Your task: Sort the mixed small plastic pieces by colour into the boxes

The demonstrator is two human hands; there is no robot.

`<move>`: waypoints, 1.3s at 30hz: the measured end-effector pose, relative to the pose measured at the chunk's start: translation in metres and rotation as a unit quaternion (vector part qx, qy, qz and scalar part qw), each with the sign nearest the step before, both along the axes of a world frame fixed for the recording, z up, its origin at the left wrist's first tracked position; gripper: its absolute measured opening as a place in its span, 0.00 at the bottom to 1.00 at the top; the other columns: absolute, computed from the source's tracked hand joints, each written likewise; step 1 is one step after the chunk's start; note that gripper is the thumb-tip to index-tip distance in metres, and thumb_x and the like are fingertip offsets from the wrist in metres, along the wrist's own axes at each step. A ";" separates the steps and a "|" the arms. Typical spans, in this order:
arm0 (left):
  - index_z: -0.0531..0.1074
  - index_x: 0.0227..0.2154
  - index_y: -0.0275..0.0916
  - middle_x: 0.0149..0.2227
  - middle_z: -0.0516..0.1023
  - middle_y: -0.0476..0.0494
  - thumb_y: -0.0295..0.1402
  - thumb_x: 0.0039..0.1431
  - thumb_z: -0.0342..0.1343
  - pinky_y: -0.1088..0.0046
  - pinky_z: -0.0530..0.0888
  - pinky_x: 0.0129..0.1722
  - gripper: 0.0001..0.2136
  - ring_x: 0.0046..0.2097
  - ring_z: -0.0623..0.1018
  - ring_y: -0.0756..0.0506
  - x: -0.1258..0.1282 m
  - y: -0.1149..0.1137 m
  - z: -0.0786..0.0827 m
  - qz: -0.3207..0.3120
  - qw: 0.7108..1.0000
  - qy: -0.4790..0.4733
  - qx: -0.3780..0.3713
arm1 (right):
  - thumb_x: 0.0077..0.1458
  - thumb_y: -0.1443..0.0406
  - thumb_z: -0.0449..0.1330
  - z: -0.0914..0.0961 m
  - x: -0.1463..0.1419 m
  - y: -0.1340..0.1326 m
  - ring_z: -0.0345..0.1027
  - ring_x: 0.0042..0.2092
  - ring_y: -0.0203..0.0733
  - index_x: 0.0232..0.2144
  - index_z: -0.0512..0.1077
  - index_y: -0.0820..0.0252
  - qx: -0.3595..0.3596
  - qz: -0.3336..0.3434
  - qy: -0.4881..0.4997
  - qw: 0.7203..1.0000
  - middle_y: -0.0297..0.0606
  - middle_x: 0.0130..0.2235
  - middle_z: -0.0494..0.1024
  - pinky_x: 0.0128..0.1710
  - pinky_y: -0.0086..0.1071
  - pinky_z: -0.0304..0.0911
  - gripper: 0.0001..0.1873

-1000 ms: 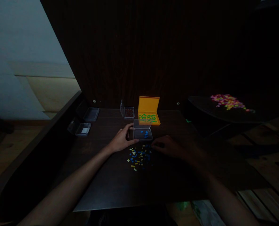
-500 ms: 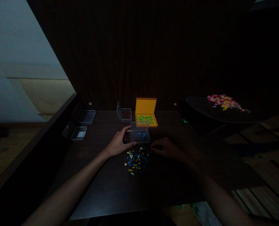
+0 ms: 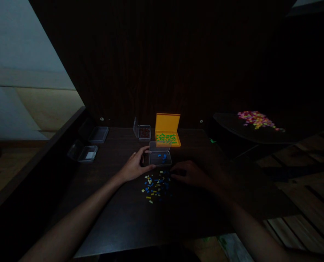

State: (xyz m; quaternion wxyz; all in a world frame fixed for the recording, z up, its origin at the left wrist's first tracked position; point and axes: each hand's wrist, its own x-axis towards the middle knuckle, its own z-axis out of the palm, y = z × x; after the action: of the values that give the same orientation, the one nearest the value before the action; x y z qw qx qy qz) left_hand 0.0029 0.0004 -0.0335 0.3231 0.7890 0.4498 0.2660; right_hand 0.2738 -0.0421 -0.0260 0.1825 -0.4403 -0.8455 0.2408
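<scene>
My left hand (image 3: 136, 165) grips the left side of a small clear plastic box (image 3: 160, 165), thumb at its front corner and fingers at the back. The lid of the box stands raised, and a few blue toy bricks (image 3: 164, 157) lie inside. Just in front is a loose pile of small yellow, cream and blue bricks (image 3: 152, 194). My right hand (image 3: 189, 173) is at the pile's right edge, fingers curled with the tips together; shadow hides what they hold, if anything.
Behind stand an open orange case (image 3: 167, 122) with green pieces and a clear box (image 3: 145, 138) of reddish-brown pieces. Two more clear boxes, one near (image 3: 89, 155) and one far (image 3: 99, 134), lie left. Colourful small pieces (image 3: 257, 119) are heaped on a dark surface at right.
The whole view has shifted slightly. My left hand keeps its hold on the clear box, and my right hand stays at the pile's right edge with little visible movement.
</scene>
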 end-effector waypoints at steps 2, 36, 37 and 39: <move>0.54 0.59 0.42 0.51 0.73 0.41 0.48 0.50 0.60 0.65 0.70 0.42 0.36 0.37 0.72 0.46 0.000 0.000 0.000 0.000 1.000 0.001 0.004 | 0.54 0.61 0.61 -0.001 0.000 -0.001 0.70 0.29 0.35 0.36 0.76 0.60 0.025 0.000 -0.004 1.000 0.35 0.30 0.78 0.31 0.28 0.62 0.09; 0.55 0.58 0.43 0.51 0.73 0.40 0.48 0.50 0.59 0.62 0.71 0.42 0.35 0.38 0.74 0.44 -0.002 0.001 -0.002 -0.002 1.000 0.003 0.009 | 0.57 0.64 0.57 0.006 0.002 -0.006 0.71 0.36 0.37 0.37 0.75 0.57 0.076 0.038 -0.063 0.994 0.37 0.37 0.77 0.35 0.29 0.63 0.08; 0.54 0.59 0.42 0.50 0.74 0.40 0.48 0.50 0.59 0.62 0.71 0.42 0.35 0.38 0.74 0.44 -0.002 0.002 -0.003 -0.002 1.000 0.003 0.009 | 0.57 0.64 0.57 0.006 0.002 -0.006 0.71 0.36 0.38 0.38 0.75 0.57 0.074 0.038 -0.063 0.994 0.37 0.37 0.77 0.35 0.30 0.63 0.08; 0.55 0.59 0.42 0.50 0.74 0.39 0.48 0.50 0.59 0.63 0.72 0.41 0.35 0.38 0.74 0.44 -0.002 0.002 -0.003 0.000 1.000 0.001 0.009 | 0.57 0.64 0.57 0.006 0.003 -0.006 0.71 0.37 0.38 0.38 0.74 0.58 0.074 0.033 -0.065 0.995 0.38 0.37 0.76 0.36 0.30 0.63 0.08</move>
State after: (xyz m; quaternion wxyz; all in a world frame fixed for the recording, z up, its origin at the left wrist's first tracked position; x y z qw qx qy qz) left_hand 0.0007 0.0021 -0.0369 0.3157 0.7923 0.4473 0.2693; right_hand 0.2771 -0.0481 -0.0195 0.1513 -0.4118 -0.8852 0.1546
